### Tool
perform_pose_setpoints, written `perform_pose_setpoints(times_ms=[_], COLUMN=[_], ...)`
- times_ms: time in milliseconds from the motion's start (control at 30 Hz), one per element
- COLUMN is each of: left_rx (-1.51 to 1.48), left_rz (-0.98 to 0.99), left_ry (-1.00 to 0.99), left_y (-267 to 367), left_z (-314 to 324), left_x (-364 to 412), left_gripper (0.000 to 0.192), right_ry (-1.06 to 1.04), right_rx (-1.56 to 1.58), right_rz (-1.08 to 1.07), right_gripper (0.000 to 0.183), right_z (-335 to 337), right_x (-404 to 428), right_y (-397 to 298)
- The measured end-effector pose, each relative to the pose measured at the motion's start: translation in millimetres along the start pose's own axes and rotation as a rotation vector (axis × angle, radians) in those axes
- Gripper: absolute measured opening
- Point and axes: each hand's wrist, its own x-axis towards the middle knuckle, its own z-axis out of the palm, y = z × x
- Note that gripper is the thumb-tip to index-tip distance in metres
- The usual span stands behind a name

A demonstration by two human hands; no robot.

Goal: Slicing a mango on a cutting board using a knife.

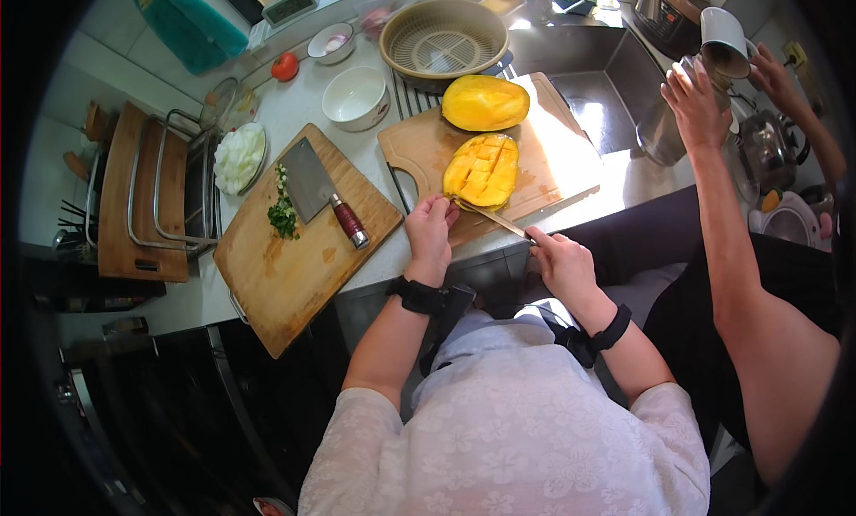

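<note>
A mango half, its flesh scored in a grid, lies cut side up on a light wooden cutting board. My left hand pinches at its near left edge; whether the fingertips also touch the knife tip I cannot tell. In my right hand is a small knife, its blade pointing left to that same edge. Just behind lies a second mango half, its yellow cut face smooth and unscored. Strong sunlight washes out the board's right side.
Left, a cleaver and chopped greens lie on another cutting board. Behind are a white bowl, a colander and a tomato. A co-worker's hands hold a mug and a clear vessel by the sink.
</note>
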Motion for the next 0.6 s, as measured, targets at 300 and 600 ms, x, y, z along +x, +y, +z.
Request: perform_pose_setpoints(times_ms=[300,600], left_rx=[-0.026,-0.106], left_rz=[0.013,-0.039], left_ry=[0.003,-0.028], left_y=[-2,-1], left_z=[2,-3], left_x=[3,3], left_gripper=[0.012,0.013], right_ry=[-0.050,-0.184], right_rx=[0.336,0.625], right_rz=[0.107,0.245], right_gripper=[0.022,0.024], right_z=[7,16], right_x=[3,4], right_y=[13,23])
